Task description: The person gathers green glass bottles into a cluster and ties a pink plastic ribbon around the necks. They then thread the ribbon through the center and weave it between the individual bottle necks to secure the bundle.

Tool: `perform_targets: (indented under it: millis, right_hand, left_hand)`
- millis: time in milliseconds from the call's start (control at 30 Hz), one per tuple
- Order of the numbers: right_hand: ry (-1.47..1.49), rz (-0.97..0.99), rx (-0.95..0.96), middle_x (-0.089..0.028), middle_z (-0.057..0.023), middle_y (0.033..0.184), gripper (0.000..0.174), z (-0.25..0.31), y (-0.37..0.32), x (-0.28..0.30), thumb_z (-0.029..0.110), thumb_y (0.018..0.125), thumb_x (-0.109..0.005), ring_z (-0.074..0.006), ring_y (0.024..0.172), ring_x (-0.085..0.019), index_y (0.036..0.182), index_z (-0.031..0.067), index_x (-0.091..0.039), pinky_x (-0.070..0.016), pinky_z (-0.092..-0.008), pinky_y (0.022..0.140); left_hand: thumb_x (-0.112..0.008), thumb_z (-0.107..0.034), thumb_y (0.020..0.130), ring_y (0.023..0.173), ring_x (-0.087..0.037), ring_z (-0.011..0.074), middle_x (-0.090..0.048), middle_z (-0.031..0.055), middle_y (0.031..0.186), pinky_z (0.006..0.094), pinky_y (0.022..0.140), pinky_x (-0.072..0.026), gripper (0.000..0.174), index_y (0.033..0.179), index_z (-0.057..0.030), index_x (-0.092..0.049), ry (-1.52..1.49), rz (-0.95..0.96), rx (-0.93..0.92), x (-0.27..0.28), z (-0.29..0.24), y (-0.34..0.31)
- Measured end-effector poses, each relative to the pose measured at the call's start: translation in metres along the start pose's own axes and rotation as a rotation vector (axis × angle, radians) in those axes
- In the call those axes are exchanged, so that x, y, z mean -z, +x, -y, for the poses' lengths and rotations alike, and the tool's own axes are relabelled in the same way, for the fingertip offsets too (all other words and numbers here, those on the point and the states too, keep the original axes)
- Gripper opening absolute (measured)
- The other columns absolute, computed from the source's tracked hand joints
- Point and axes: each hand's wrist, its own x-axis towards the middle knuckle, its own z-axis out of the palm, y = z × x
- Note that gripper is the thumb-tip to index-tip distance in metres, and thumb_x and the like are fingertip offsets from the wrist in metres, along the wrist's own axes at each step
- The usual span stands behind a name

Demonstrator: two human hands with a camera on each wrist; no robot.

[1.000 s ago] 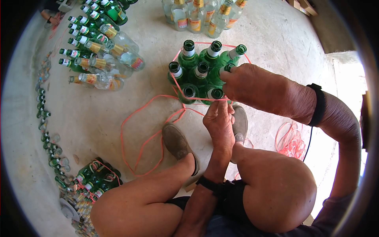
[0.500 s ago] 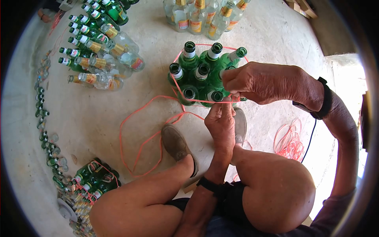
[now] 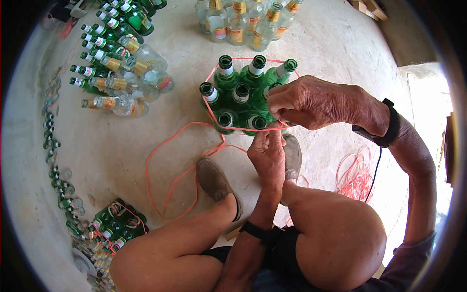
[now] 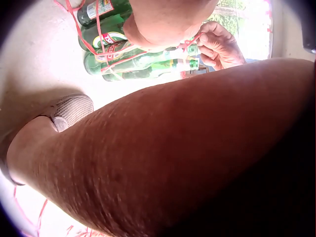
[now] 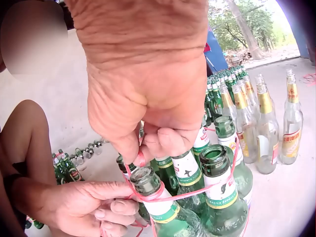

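Several green bottles point(image 3: 241, 95) stand upright in a tight cluster between the feet and the clear bottles. Pink string point(image 3: 248, 129) loops around their necks, and the right wrist view shows the string point(image 5: 212, 186) crossing the white neck labels. The left hand point(image 3: 267, 158) is at the near side of the cluster, pinching the string with thumb and fingers curled. Above it, the right hand point(image 3: 306, 103) pinches string at the near right corner, partly hiding bottles there. In the right wrist view, the right hand point(image 5: 148, 98) is over a bottle mouth, the left hand point(image 5: 94, 205) beside it.
Clear bottles point(image 3: 238, 24) stand beyond the cluster. Green and clear bottles point(image 3: 121, 58) fill the upper left. A tied green bundle point(image 3: 116, 221) is at lower left. Loose string point(image 3: 172, 185) lies left of the shoes point(image 3: 214, 177); a string tangle point(image 3: 355, 177) lies at right.
The right hand has come down from the bottle mouths to the string near the left hand. The bottles appear slightly lower and further left in the head view.
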Motion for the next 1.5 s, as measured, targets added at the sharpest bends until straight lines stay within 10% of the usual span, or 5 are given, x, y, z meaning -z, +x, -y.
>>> perform_targets:
  millis: [533,633,933,1500]
  right_hand:
    - [-0.143,-0.099,-0.147,-0.067,-0.0131,0.076,0.009,-0.004,0.001,0.007,0.003,0.086,-0.065,-0.0374,0.074,-0.067,0.08,0.0022,-0.058,-0.0539,-0.0445,0.066]
    - [-0.157,-0.176,0.024,-0.067,-0.0122,0.078,0.006,-0.02,0.003,0.002,0.0,0.085,-0.065,-0.0333,0.075,-0.068,0.082,0.0026,-0.061,-0.0548,-0.0414,0.068]
    - [0.358,-0.271,-0.287,-0.067,-0.0009,0.078,0.005,-0.004,-0.001,0.004,0.001,0.096,-0.07,-0.0074,0.076,-0.062,0.091,0.0024,-0.07,-0.0524,-0.0297,0.069]
    - [0.185,-0.359,-0.243,-0.068,-0.0045,0.083,0.005,-0.025,0.01,0.006,-0.001,0.09,-0.073,-0.0145,0.08,-0.068,0.091,0.0027,-0.076,-0.0561,-0.0309,0.074]
  left_hand:
    - [-0.074,-0.016,0.106,0.066,-0.052,0.004,-0.064,-0.003,0.082,0.0199,0.052,-0.039,0.018,0.113,0.0001,-0.077,0.042,0.02,-0.042,0.001,-0.003,0.001]
    - [-0.074,-0.016,0.105,0.066,-0.052,0.0041,-0.064,-0.0031,0.081,0.0201,0.052,-0.0393,0.018,0.114,-0.0002,-0.078,0.043,0.027,-0.04,0.004,0.0,0.002]
    - [-0.074,-0.017,0.106,0.064,-0.051,0.0045,-0.06,-0.0037,0.076,0.0207,0.053,-0.039,0.018,0.113,-0.0012,-0.077,0.007,0.043,-0.03,0.004,0.001,0.001]
    - [-0.069,-0.018,0.109,0.067,-0.047,0.0033,-0.058,-0.0059,0.078,0.0212,0.059,-0.0366,0.02,0.114,0.0008,-0.075,0.149,0.074,-0.147,0.008,0.003,-0.001]
